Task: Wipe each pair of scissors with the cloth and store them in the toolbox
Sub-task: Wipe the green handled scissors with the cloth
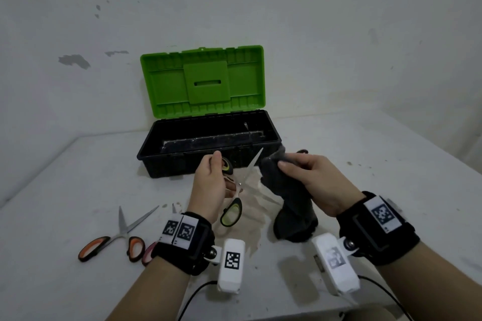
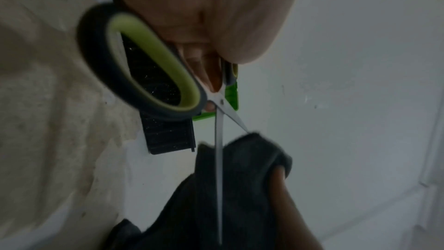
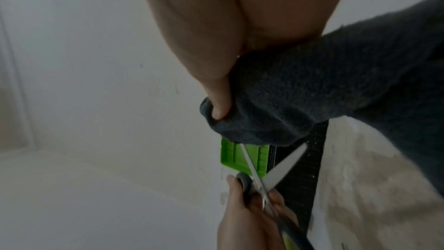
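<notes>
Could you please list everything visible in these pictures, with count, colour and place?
Plastic toolbox: one, black base with green lid, open, at the back of the table.
Green-and-grey-handled scissors: one pair, blades spread, held above the table in front of the toolbox.
Dark grey cloth: one, bunched beside one blade, lower end on the table.
Orange-and-black-handled scissors: one pair, blades spread, lying on the table at the left.
Pink handle: one, mostly hidden behind the left wrist.
White table: one, stained.
Left hand: grips the green-handled scissors.
Right hand: grips the cloth.
</notes>
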`<control>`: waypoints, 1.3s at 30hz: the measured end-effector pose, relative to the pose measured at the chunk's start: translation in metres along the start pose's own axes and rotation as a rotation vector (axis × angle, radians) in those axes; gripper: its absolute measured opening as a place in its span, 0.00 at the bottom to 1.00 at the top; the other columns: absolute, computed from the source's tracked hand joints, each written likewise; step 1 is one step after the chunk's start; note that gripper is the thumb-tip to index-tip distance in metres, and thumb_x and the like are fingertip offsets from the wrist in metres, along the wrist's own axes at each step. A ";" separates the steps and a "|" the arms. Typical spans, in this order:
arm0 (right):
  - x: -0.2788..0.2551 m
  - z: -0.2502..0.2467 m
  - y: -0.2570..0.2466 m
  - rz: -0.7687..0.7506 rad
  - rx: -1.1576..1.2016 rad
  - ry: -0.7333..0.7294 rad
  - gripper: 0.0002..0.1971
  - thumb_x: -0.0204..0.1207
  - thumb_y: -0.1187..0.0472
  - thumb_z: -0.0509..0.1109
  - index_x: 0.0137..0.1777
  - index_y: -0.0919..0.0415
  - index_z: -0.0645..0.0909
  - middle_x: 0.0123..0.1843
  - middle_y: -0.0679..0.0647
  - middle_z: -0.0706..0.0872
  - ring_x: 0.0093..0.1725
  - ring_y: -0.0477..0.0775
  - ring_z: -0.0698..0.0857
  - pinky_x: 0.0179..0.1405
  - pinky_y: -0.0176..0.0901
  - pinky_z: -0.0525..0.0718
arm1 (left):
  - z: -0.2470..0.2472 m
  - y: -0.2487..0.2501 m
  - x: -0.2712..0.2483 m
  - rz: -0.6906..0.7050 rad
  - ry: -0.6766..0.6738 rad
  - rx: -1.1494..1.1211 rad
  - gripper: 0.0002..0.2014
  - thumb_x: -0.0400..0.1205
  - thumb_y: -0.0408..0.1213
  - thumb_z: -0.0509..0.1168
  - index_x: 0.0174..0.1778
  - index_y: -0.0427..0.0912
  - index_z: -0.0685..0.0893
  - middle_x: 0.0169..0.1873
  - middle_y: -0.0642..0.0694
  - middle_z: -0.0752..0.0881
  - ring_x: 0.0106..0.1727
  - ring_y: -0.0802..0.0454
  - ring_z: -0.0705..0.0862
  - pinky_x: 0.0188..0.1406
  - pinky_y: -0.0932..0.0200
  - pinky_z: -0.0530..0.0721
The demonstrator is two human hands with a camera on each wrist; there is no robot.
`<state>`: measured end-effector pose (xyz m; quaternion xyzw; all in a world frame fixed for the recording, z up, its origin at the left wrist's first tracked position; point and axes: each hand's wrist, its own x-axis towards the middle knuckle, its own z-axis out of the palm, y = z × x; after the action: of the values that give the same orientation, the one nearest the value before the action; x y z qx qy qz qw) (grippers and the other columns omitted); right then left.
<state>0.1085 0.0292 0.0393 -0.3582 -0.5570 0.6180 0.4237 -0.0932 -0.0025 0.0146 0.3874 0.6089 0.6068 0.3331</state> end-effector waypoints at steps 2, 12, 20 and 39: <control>0.001 0.011 0.002 -0.032 -0.095 -0.020 0.10 0.80 0.60 0.72 0.58 0.61 0.89 0.52 0.63 0.92 0.54 0.62 0.91 0.60 0.56 0.86 | 0.004 0.001 -0.002 0.033 -0.002 0.025 0.19 0.91 0.51 0.50 0.48 0.40 0.76 0.29 0.41 0.80 0.22 0.52 0.80 0.20 0.59 0.78; 0.005 0.026 0.016 -0.018 -0.230 -0.023 0.16 0.71 0.57 0.80 0.58 0.59 0.89 0.49 0.52 0.94 0.51 0.51 0.92 0.53 0.43 0.88 | 0.005 0.003 -0.003 0.166 0.049 0.118 0.19 0.91 0.50 0.50 0.43 0.41 0.73 0.28 0.44 0.76 0.25 0.52 0.76 0.23 0.57 0.77; 0.009 0.024 0.017 -0.047 -0.240 0.098 0.02 0.74 0.61 0.78 0.43 0.57 0.92 0.37 0.54 0.93 0.36 0.48 0.89 0.41 0.45 0.88 | 0.005 0.001 -0.005 0.123 0.021 0.056 0.18 0.92 0.49 0.49 0.43 0.41 0.73 0.25 0.44 0.73 0.18 0.54 0.74 0.17 0.61 0.75; 0.023 0.039 0.025 -0.042 -0.217 0.132 0.14 0.74 0.59 0.78 0.31 0.62 0.80 0.28 0.56 0.78 0.30 0.50 0.77 0.32 0.43 0.75 | 0.019 0.000 -0.004 0.154 0.042 0.198 0.15 0.89 0.55 0.49 0.46 0.51 0.73 0.34 0.40 0.84 0.31 0.40 0.83 0.31 0.43 0.81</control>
<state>0.0607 0.0352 0.0198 -0.4303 -0.5988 0.5202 0.4309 -0.0751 0.0032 0.0138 0.4511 0.6412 0.5755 0.2328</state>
